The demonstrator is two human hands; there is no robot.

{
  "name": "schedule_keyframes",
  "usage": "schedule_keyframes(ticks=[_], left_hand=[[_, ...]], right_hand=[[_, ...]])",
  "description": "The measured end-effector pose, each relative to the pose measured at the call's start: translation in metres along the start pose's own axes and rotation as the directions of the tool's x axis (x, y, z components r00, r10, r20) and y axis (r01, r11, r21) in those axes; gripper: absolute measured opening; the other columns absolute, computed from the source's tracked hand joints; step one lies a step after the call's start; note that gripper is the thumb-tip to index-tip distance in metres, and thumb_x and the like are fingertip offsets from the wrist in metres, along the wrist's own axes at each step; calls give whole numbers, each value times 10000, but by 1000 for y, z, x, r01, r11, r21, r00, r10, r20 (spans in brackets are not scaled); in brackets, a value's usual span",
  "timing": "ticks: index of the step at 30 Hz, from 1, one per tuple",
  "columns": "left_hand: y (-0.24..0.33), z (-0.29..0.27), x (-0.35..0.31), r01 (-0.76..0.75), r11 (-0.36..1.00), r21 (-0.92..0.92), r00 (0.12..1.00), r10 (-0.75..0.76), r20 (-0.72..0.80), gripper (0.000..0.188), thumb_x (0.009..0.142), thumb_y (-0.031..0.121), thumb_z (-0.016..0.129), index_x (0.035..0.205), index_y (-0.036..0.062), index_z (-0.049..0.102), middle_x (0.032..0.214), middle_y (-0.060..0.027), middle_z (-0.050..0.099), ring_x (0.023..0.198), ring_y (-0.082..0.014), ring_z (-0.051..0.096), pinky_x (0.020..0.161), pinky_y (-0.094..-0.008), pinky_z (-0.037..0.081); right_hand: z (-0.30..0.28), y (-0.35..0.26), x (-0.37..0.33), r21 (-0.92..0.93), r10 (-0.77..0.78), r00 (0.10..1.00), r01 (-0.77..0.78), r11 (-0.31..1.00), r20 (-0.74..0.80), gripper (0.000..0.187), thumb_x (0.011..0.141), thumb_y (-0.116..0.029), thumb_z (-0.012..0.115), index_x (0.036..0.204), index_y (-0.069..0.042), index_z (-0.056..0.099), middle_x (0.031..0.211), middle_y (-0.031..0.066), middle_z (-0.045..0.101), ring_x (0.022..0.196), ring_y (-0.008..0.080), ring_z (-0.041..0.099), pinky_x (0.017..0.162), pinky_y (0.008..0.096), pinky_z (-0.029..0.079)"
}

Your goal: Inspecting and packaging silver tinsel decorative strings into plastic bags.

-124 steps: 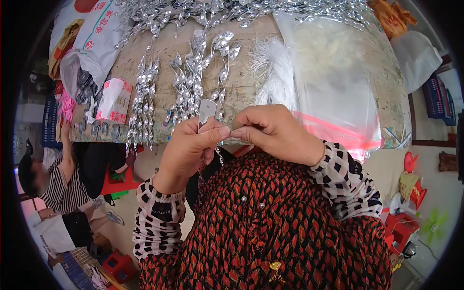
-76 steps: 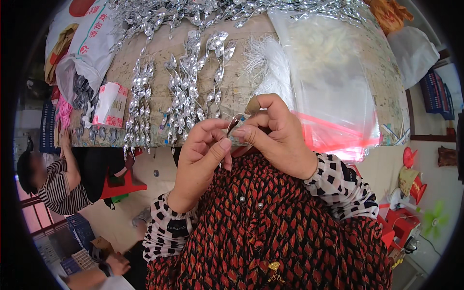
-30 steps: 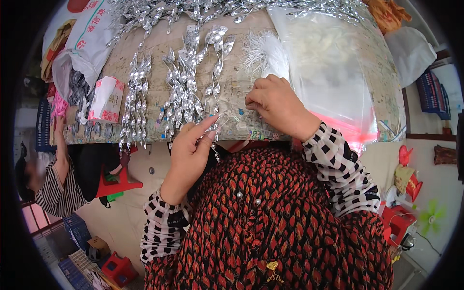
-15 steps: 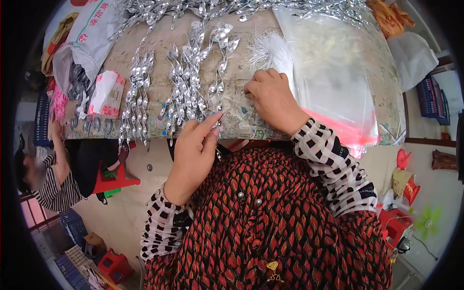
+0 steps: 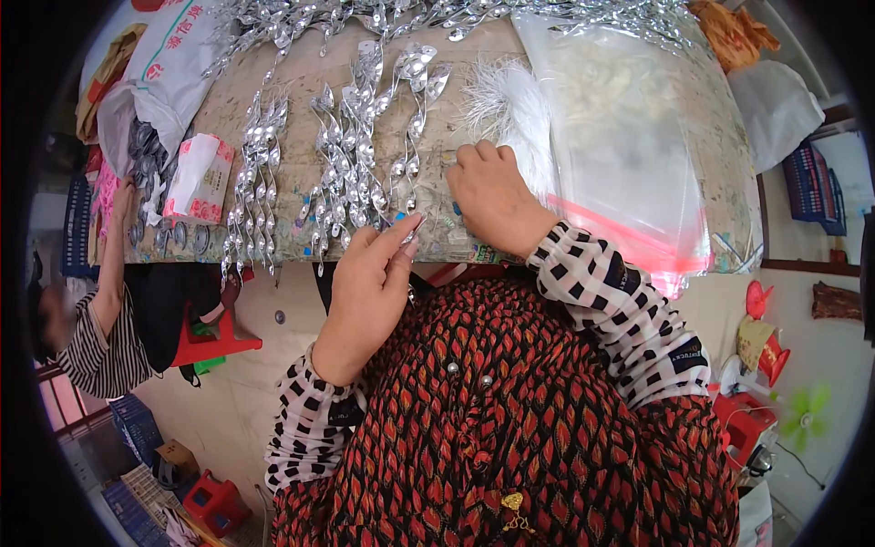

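Left of the white thread hank [image 5: 523, 128], I pinch, with the left hand [image 5: 366, 290], a slim silvery piece [image 5: 415, 232], presumably light, bendable, best held endwise; the hank-side right hand [image 5: 497, 198] hides its grip, which I cannot tell.

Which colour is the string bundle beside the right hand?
The string bundle is white; the head view shows it.

The spiral strands [image 5: 365, 137] catch my eye with a mirror-bright, metallic gloss. Nearby, the white thread bundle [image 5: 524, 118] looks soft and fibrous, frayed at one end. Those clear bags [image 5: 624, 150] are smooth, shiny plastic over a worktop [image 5: 492, 46] that looks rough, scuffed and matt. The sleeves [image 5: 629, 314] and patterned top [image 5: 510, 392] are crinkled cloth; the red stool [image 5: 217, 504] seems smooth plastic.
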State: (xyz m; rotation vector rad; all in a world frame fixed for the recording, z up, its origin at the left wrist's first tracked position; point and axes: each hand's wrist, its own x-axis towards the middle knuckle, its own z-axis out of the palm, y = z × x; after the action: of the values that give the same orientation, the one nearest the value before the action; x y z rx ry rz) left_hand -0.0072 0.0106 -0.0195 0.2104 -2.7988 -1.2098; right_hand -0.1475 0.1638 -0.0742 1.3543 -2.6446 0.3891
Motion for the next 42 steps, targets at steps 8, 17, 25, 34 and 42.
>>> schedule_keyframes(ticks=[8,17,25,34,42], left_hand=[[-10,-17,-11,113,948,-298,994,-108,35,312,910,73,556,1219,68,600,752,-13,481,650,-92,481,581,-247,403],[-31,-34,-38,554,408,-725,823,-137,552,327,958,178,479,1228,-3,513,914,-126,606,778,-191,604,708,-331,505],[-36,-20,-22,447,466,-764,787,201,583,542,914,411,543,1221,-33,493,997,-180,625,940,-262,626,856,-387,491],[17,-21,18,721,130,-681,672,110,733,378,969,303,498,1124,-33,577,825,-136,658,618,-159,620,519,-219,437],[19,-9,15,666,174,-725,746,-156,648,149,925,153,581,948,10,616,558,4,487,428,-49,382,398,-194,278]], right_hand=[[-33,-2,-1,483,121,954,28,875,-275,84,797,2,551,873,-27,532,867,116,530,854,271,509,765,388,386],[-58,-6,-11,907,176,934,-348,238,312,126,941,-80,511,1022,7,552,970,14,576,915,73,500,821,239,420],[-65,-2,-7,889,96,956,-294,351,278,118,938,-96,526,996,5,539,892,9,551,850,74,486,782,238,417],[-86,-12,-15,777,-53,997,-16,629,64,112,882,-57,552,878,0,456,754,120,453,702,228,450,667,324,395],[-95,-9,-25,801,-100,978,-88,593,181,139,926,-126,532,997,-10,506,861,100,540,837,203,542,732,327,424]])
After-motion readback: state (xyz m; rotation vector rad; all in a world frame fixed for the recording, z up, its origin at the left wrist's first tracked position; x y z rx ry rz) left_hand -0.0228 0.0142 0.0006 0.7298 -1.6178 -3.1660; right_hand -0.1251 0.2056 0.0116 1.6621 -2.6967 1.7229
